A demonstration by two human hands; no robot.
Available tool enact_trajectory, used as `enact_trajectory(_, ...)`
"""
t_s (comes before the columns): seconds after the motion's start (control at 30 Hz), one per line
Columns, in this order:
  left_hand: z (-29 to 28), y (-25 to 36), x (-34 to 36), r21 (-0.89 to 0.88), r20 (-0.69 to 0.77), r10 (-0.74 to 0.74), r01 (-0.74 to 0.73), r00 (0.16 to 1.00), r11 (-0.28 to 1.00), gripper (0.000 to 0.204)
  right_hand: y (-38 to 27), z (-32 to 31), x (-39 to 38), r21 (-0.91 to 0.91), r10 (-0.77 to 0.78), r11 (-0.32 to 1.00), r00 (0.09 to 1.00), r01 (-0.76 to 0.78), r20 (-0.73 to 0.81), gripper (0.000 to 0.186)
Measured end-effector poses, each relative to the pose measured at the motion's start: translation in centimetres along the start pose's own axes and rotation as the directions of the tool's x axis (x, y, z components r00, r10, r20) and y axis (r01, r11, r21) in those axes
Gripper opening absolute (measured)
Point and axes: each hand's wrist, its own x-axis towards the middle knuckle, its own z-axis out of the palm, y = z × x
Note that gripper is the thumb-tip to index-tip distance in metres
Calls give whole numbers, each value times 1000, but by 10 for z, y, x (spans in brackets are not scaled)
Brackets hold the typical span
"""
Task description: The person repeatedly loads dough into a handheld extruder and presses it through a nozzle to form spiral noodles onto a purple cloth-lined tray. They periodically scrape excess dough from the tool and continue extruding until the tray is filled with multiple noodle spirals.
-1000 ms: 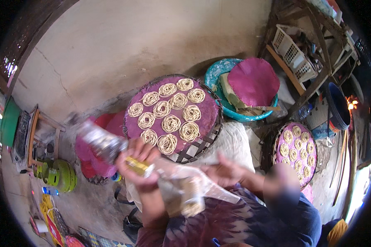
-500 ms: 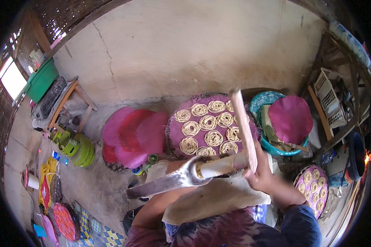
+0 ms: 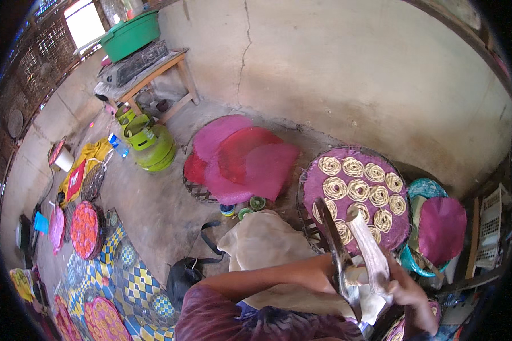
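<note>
Over by the near edge of the round tray (image 3: 313, 187), as seen from above, there's a chunky tool held up in front of the person's chest: a pale wooden bar (image 3: 370, 247) and a dark bar (image 3: 338, 247) standing side by side, both tilted with their tops leaning left. The right hand (image 3: 403, 284) is wrapped around the lower end of the pale one. The left hand (image 3: 332, 277) is mostly hidden behind the dark bar, so honestly can't tell what its fingers are doing. Some crumpled white plastic (image 3: 372, 307) hangs just under the pale bar. The tray has a purple mat full of pale noodle coils (image 3: 358, 190) out to its far edge, and the tool's top end blocks a few near the close edge. Beige cloth (image 3: 267, 244) is draped across the lap. Just right of the tray's right edge there's a teal tub (image 3: 426, 186), and left of its left edge a heap of pink and red sheets (image 3: 239, 162) lies on the floor.
</note>
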Motion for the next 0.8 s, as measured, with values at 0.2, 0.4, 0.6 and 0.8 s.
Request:
enact_trajectory(0.2,-64,-28,-7,-10,183,38,-36,982,999,46,138,19,-31,527,143,715,833,-460,534,114)
enact_trajectory(0.4,-155,-183,-36,-418,-904,-408,-462,127,782,48,183,42,-45,880,385,335,901,-338,200,115)
enact_trajectory(0.6,-198,-280,-26,-648,-761,-615,-257,203,717,58,189,38,-41,969,459,245,885,-40,-80,115)
enact_trajectory(0.8,-275,-136,-50,388,-913,324,284,248,877,42,213,39,-69,954,487,205,823,218,-293,115)
